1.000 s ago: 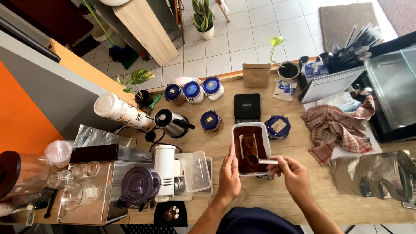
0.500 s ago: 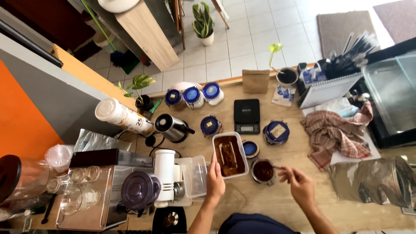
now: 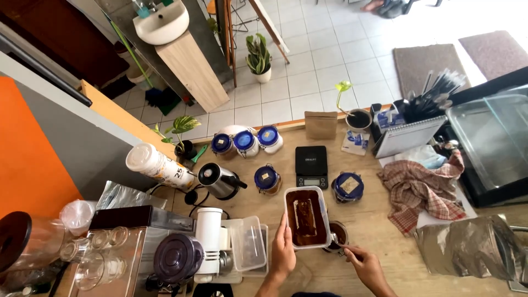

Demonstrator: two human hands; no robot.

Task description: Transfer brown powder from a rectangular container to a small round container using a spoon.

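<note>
just below the black digital scale (image 3: 311,166) sat the clear rectangular plastic tub of dark brown powder (image 3: 306,215). my left hand (image 3: 283,252) steadied it, i judged, fingers flat against its left wall. my right hand (image 3: 364,265) pinched a small metal scoop (image 3: 334,240) over the small round cup (image 3: 336,235) touching the tub's right corner.

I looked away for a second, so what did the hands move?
The right hand let go of the brown-filled tub, drew back and now holds a scoop at the small round cup that has appeared beside it. The left hand stayed on the tub's side. The blue-lidded jars and black scale did not move.
</note>
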